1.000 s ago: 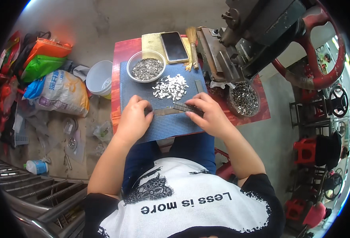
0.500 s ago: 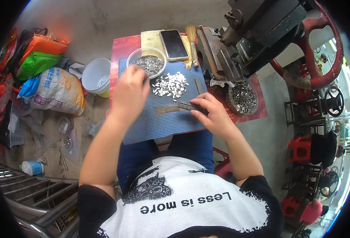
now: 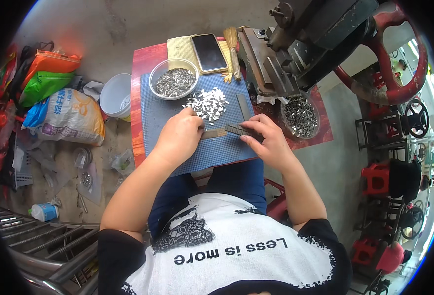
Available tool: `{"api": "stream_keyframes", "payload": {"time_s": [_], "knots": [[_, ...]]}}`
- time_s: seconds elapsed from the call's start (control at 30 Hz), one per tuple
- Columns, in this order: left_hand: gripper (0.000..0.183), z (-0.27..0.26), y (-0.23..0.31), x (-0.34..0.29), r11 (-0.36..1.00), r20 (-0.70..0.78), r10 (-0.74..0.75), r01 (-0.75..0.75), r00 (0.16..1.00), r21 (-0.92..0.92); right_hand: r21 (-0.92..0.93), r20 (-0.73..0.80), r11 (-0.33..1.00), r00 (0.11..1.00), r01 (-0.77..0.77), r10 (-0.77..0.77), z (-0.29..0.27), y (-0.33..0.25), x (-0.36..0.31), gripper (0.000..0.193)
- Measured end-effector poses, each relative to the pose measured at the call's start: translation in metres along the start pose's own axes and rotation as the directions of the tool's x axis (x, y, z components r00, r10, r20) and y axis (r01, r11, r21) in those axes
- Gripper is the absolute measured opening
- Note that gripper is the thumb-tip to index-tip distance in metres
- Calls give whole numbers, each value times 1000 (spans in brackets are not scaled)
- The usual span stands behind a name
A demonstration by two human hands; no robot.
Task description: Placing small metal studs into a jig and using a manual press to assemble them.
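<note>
My right hand [image 3: 265,136] pinches a dark metal bar with notches along it [image 3: 237,130], held level just above the blue mat [image 3: 177,157]. A flat grey-brown metal strip [image 3: 214,133] lies to the left of the bar, their ends close together. At the strip's left end is my left hand [image 3: 180,132], fingers curled and closed; whatever they hold is hidden. Just beyond both hands spreads a pile of small white pieces [image 3: 209,104]. Behind my left hand a clear round tub [image 3: 153,87] holds many small silver metal pins.
A press with a red handwheel [image 3: 364,88] stands at the right, with a tub of dark metal bits [image 3: 300,118] beside it. A phone [image 3: 209,52], a small brush [image 3: 232,44] and another flat metal strip [image 3: 242,105] lie on the table. A white bucket [image 3: 116,93] stands left.
My left hand has come down from over the tub of pins toward me, to the left end of the metal strip. My right hand still holds the notched bar in nearly the same place.
</note>
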State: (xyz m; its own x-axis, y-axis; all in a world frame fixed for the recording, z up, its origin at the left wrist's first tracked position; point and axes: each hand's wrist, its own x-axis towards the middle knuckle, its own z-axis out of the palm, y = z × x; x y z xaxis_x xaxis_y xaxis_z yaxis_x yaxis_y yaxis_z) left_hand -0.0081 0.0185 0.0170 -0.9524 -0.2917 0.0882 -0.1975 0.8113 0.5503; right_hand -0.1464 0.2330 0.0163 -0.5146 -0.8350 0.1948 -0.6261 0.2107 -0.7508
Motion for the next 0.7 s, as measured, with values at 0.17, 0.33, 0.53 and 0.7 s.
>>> {"api": "stream_keyframes", "payload": {"time_s": [0.17,0.33,0.53,0.7], "knots": [[6,7,-1,3,981,50,103,-110,993,159,4,29,1000,1000,3,-3,0,3,1,30],[13,-15,-12,20,964,-217,199,-151,956,217,13,-3,1000,1000,-1,1,-4,7,-2,29],[7,-44,-38,34,975,-343,131,-59,930,213,28,-17,1000,1000,13,-13,-1,6,2,29],[13,-7,8,0,965,45,209,-199,977,-169,40,-114,998,993,38,-34,1,13,0,30]]}}
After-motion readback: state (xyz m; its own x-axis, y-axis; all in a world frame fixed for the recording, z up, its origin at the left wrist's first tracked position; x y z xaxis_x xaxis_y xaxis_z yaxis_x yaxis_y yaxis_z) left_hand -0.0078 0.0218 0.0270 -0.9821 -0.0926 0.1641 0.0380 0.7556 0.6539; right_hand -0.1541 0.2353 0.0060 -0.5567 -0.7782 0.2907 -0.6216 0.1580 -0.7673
